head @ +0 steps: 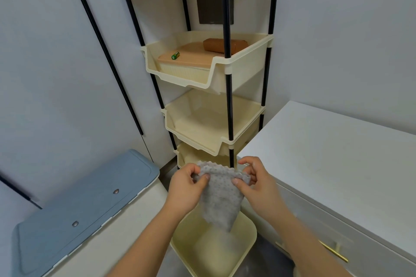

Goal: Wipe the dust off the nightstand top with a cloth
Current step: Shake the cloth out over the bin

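Both the left hand (pixel 184 189) and right hand (pixel 258 184) grip the grey cloth (pixel 221 198) by its top edge above the lowest shelf bin (pixel 247 245), wiping of the white nightstand top (pixel 333 157) not yet begun

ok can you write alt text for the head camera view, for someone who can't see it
Two hands, left hand and right hand, hold up a grey dotted cloth by its top edge, above the bottom bin of a cream shelf rack. A white nightstand stands to the right, and a box with a blue lid to the left.
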